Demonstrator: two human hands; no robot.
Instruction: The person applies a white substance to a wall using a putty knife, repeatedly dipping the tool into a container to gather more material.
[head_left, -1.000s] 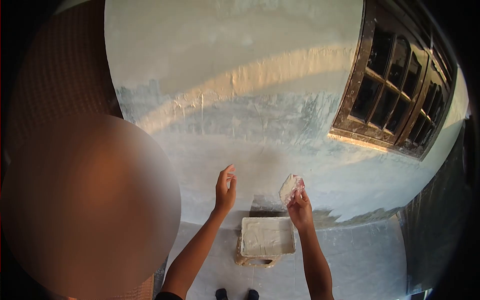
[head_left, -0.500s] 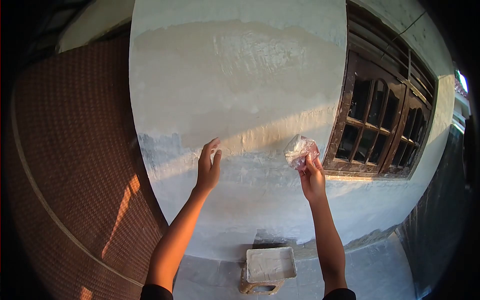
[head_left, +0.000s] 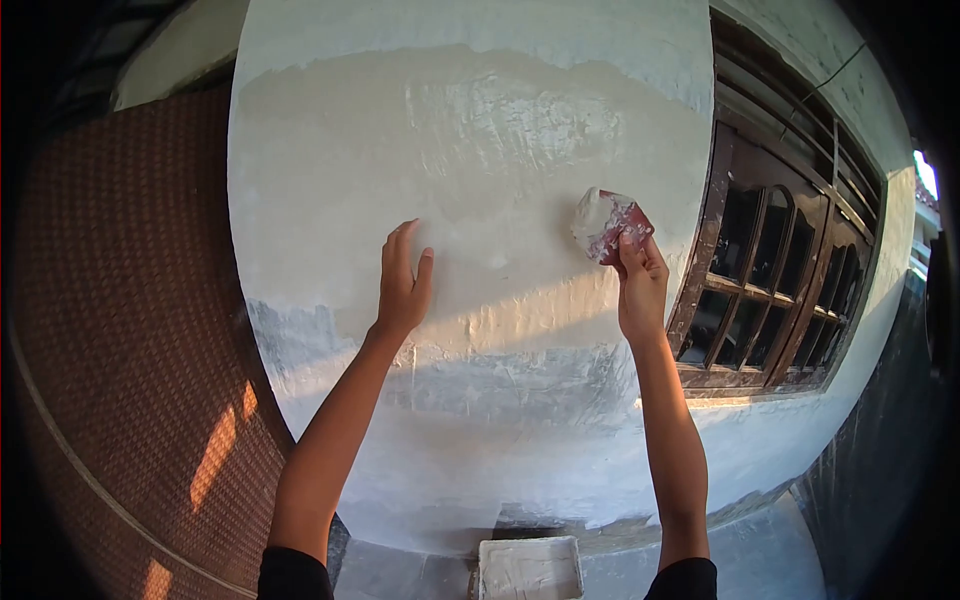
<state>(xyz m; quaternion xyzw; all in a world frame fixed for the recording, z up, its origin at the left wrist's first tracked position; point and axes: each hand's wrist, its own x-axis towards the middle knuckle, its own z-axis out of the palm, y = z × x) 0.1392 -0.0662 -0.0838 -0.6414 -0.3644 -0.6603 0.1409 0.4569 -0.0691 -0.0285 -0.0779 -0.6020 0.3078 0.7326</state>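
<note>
My right hand (head_left: 640, 275) grips a reddish plastic putty scraper (head_left: 630, 222) loaded with off-white putty, close in front of the wall (head_left: 480, 240). Thumb and fingers pinch its lower right corner. Left of it, my left hand (head_left: 405, 285) is raised near the wall, fingers apart and holding nothing. Above and between the hands, a wet, ridged patch of putty (head_left: 520, 125) shines on the smoother coat. Down on the floor, a rectangular tray (head_left: 578, 570) of the same putty is partly cut off by the lower edge of the view.
On the right, a dark wooden window (head_left: 770, 270) with glass panes sits in the wall, close to my right forearm. A woven brown panel (head_left: 130, 300) stands along the left side. Grey floor tiles (head_left: 750, 540) run along the wall's foot.
Both hands have risen along the wall, the right one carrying the scraper higher. The view has tilted up, so the tray now sits lower in the picture.
</note>
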